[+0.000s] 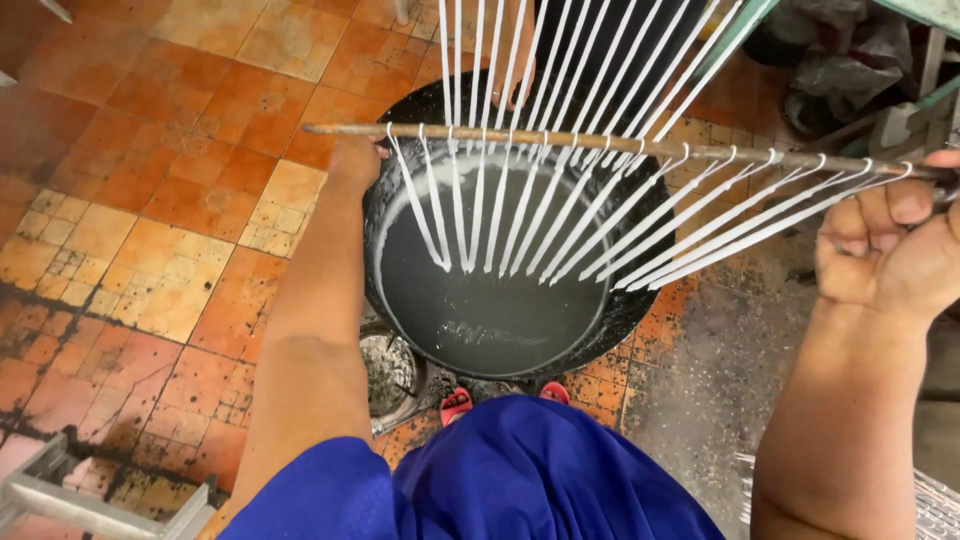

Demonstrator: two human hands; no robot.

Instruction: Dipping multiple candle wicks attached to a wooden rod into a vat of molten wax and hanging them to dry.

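A long wooden rod (560, 141) runs level across the view, with several thin white candles (560, 215) hanging from it by their wicks. My left hand (355, 160) grips the rod near its left end. My right hand (885, 240) grips its right end. The candles hang over a wide black pot (395, 215) filled with grey-white molten wax (480, 300); the lower tips of the left ones reach the wax surface. A second row of white candles (560, 50) hangs farther back above the pot.
Orange tiled floor (150, 200) spreads to the left. A small metal container (392, 375) sits beside the pot's near rim. My pink sandals (457, 403) and blue garment (500, 480) are below. A metal frame (70, 495) lies at bottom left, dark clutter (850, 70) at top right.
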